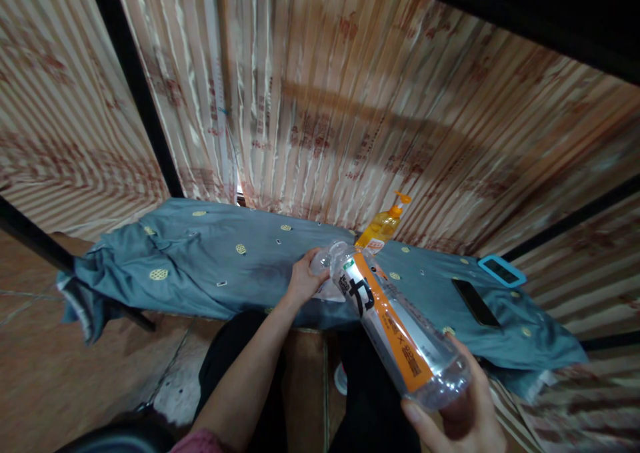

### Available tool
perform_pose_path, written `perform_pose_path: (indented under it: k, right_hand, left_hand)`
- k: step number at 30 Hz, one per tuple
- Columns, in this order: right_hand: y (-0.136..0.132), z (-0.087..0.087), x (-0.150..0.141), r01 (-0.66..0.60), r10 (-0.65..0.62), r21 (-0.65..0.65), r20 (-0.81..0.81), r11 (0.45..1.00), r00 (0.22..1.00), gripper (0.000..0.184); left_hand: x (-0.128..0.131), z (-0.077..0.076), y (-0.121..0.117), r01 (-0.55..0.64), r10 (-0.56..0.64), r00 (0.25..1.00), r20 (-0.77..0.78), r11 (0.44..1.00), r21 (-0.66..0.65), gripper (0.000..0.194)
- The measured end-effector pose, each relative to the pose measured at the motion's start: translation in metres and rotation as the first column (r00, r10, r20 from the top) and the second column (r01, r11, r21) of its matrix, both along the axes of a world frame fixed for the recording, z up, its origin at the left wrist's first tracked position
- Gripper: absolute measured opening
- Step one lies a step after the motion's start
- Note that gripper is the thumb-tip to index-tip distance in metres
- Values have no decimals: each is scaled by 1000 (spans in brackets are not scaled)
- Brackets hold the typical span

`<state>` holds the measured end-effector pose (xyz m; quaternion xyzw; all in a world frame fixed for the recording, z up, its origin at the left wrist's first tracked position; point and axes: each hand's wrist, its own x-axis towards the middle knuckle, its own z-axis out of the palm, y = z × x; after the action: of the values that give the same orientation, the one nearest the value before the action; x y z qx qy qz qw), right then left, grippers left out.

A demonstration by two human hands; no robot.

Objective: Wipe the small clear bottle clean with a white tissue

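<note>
My right hand (465, 406) grips a large clear plastic bottle (395, 326) near its base. The bottle has an orange, silver and black label and lies tilted, its neck end pointing away and to the left. At that end, my left hand (303, 280) has its fingers closed round a small clear, rounded vessel (321, 260); its exact kind is hard to make out. The vessel and the bottle's neck overlap in view, so I cannot tell if they touch. Just behind stands a pump bottle (381, 228) of yellow liquid with an orange pump head.
A grey-blue cloth with yellow pineapple prints (200, 260) covers the narrow table. A dark phone (475, 302) and a blue-framed device (502, 271) lie at the right. Striped curtains (320, 106) and dark poles (135, 86) surround the table. A pale item (331, 292) lies beside my left hand.
</note>
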<state>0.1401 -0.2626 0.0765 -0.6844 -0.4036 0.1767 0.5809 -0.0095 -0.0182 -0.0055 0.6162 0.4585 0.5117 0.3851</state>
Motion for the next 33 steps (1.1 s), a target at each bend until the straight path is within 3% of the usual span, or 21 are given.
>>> perform_pose_path:
  k: [20,33]
  right_hand:
    - [0,5,-4,26,-26,-30,-13,999,1000,106]
    - [-1,-2,-2,28,-27,-28,33,999,999,99]
  left_hand:
    - [1,-1,0,6,-6,1000,26,1000,8,45]
    - [-1,2,-1,11,-11,1000,13,1000,11,43]
